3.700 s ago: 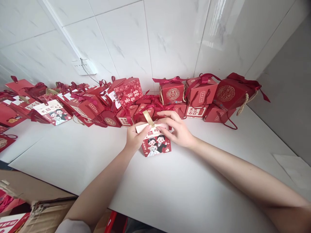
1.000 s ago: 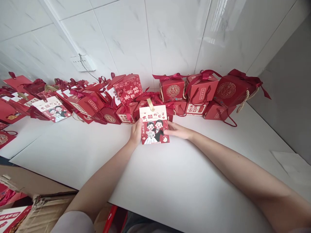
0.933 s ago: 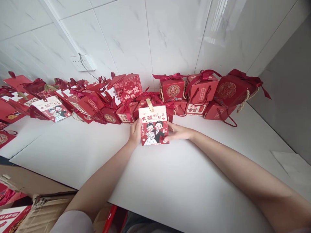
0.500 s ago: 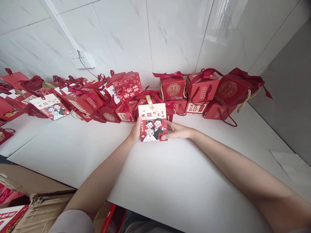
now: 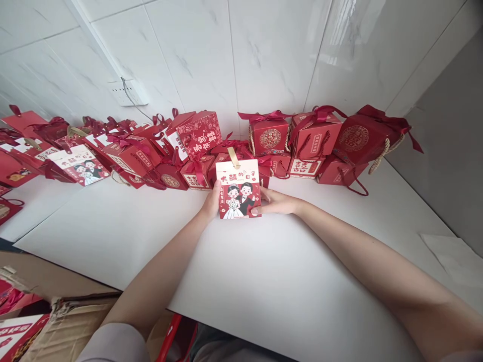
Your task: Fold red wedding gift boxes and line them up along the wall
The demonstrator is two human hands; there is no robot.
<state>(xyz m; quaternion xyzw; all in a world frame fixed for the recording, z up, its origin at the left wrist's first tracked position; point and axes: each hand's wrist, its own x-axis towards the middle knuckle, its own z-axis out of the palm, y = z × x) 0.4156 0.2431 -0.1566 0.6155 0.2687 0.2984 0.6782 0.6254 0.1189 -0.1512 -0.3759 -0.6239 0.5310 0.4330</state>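
Observation:
A red and cream gift box (image 5: 240, 193) with a cartoon bride and groom on its front stands upright between my hands. A gold ribbon loop (image 5: 233, 157) sticks up from its top. My left hand (image 5: 212, 202) grips the box's left side, the thumb along its edge and the other fingers hidden behind. From the right, my right hand (image 5: 278, 202) holds the lower side, with a fingertip over the front corner. Right behind the box is a red box with a double-happiness label (image 5: 195, 173), partly covered by other boxes.
Several red boxes with ribbons and rope handles (image 5: 269, 136) are stacked along the tiled wall (image 5: 204, 50). Another bride-and-groom box (image 5: 81, 166) leans at the left. An opened cardboard carton (image 5: 71, 327) holding red packaging sits below the edge of the white table (image 5: 241, 281).
Both hands keep hold of the gift box, which stays in nearly the same place. Only a very slight shift of the view shows.

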